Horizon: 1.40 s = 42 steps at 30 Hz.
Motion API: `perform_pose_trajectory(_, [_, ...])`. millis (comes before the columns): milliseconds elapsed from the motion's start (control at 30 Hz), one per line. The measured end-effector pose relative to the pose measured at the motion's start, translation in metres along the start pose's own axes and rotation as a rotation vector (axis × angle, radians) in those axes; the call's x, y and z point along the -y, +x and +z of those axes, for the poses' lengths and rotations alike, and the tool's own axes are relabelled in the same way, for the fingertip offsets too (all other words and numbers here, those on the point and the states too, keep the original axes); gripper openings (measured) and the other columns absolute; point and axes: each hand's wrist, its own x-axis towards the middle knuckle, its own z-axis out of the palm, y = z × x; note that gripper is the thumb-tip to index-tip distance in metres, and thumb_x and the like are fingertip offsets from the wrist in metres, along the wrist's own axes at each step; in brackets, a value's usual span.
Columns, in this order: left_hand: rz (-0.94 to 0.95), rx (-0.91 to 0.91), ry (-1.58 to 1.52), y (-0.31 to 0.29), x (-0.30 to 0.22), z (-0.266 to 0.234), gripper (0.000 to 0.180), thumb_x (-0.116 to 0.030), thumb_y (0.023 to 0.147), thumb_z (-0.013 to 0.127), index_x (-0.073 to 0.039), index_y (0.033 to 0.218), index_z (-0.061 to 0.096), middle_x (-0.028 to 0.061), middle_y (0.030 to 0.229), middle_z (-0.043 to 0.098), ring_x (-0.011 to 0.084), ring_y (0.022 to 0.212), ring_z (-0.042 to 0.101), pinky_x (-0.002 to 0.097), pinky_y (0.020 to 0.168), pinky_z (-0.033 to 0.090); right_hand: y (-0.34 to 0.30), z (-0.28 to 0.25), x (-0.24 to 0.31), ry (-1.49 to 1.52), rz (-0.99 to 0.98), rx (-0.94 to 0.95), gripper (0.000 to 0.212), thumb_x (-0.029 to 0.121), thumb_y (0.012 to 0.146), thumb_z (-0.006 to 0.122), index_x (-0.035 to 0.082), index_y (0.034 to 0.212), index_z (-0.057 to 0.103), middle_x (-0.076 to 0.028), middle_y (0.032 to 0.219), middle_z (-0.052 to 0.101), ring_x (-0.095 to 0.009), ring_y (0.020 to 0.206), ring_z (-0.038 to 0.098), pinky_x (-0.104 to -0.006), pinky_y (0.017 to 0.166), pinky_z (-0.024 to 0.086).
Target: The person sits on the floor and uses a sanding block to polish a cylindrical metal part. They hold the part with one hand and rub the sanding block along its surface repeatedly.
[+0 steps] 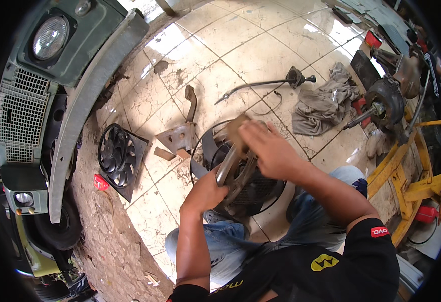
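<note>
My left hand (203, 194) is wrapped round the near left side of a round grey metal part (226, 170), which stands tilted over my knees. My right hand (271, 151) lies across the far top of that part, its fingers extended over a flat brown piece (235, 131) pressed against the metal. Whether the brown piece is sandpaper or a cloth I cannot tell. Beneath both hands, between my legs, sits a large black round fan assembly (253, 201) with a thin ring around it, partly hidden by my hands and the metal part.
To the left lies a black fan (116, 156) beside a small red item (100, 182). A pedal bracket (177, 136), a lever with a boot (295, 78) and a grey rag (326, 100) rest on the tiles. A vehicle's bumper (74, 121) borders the left; a yellow stand (407, 186) is at right.
</note>
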Motion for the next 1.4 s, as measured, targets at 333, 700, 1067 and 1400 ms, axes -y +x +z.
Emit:
perform_pose_trajectory(333, [-0.044, -0.029, 0.006, -0.002, -0.002, 0.002, 0.052, -0.012, 0.080, 0.073, 0.002, 0.130, 0.063, 0.0237, 0.109, 0.073, 0.0352, 0.103, 0.071, 0.0403, 0.092, 0.053, 0.003, -0.001, 0.000, 0.039, 0.098, 0.097, 0.079, 0.004, 0.082, 0.056, 0.005, 0.158, 0.034, -0.026, 0.161, 0.034, -0.046, 0.152, 0.028, -0.0604, 0.121, 0.025])
perform_pose_trajectory(700, [-0.023, -0.025, 0.064, -0.005, -0.008, 0.000, 0.054, -0.010, 0.081, 0.066, -0.002, 0.134, 0.060, 0.0238, 0.108, 0.073, 0.0352, 0.101, 0.072, 0.0404, 0.088, 0.054, 0.002, 0.011, -0.006, 0.064, 0.134, 0.004, 0.076, 0.004, 0.084, 0.055, -0.003, 0.156, 0.032, -0.032, 0.158, 0.034, -0.050, 0.149, 0.030, -0.0600, 0.121, 0.025])
perform_pose_trajectory(1067, [-0.039, -0.035, 0.061, -0.004, 0.002, -0.006, 0.056, -0.009, 0.080, 0.064, -0.002, 0.136, 0.059, 0.0288, 0.109, 0.071, 0.0421, 0.105, 0.069, 0.0429, 0.091, 0.053, -0.001, 0.012, 0.018, 0.037, -0.020, 0.011, 0.074, 0.008, 0.086, 0.056, -0.004, 0.155, 0.033, -0.029, 0.161, 0.033, -0.047, 0.150, 0.031, -0.0579, 0.122, 0.025])
perform_pose_trajectory(1400, [0.064, -0.030, 0.043, 0.002, 0.002, 0.006, 0.049, -0.016, 0.080, 0.069, -0.002, 0.127, 0.064, 0.0247, 0.108, 0.073, 0.0352, 0.101, 0.072, 0.0411, 0.088, 0.054, 0.004, 0.004, 0.026, 0.051, -0.037, -0.131, 0.081, 0.005, 0.078, 0.064, -0.002, 0.153, 0.035, -0.025, 0.142, 0.047, -0.047, 0.133, 0.046, -0.0578, 0.115, 0.032])
